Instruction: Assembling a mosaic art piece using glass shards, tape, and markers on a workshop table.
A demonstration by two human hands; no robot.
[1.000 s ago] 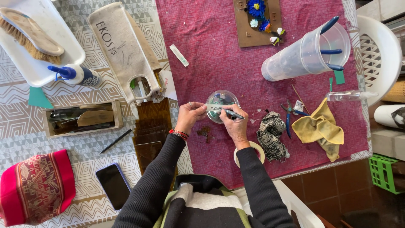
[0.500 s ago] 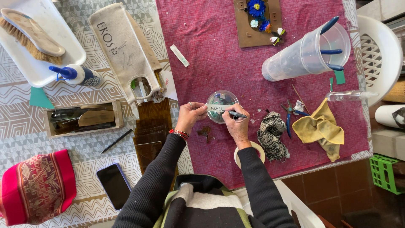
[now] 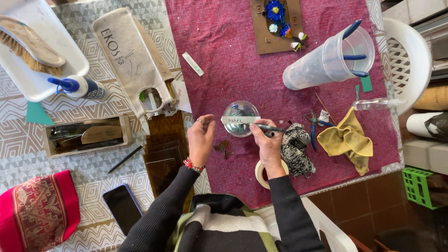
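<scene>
From the head view, the left hand (image 3: 200,140) pinches a white strip (image 3: 240,120) across a round glass piece (image 3: 239,119) at the desk's centre; at its three o'clock, the right hand (image 3: 268,144) grips a pen (image 3: 268,127) on the strip.

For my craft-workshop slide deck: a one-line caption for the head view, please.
Right hand writes with a pen on a tape strip over a glass jar.

Bare red cloth (image 3: 224,56) beyond; patterned rag (image 3: 295,148) probably crowds right.
</scene>
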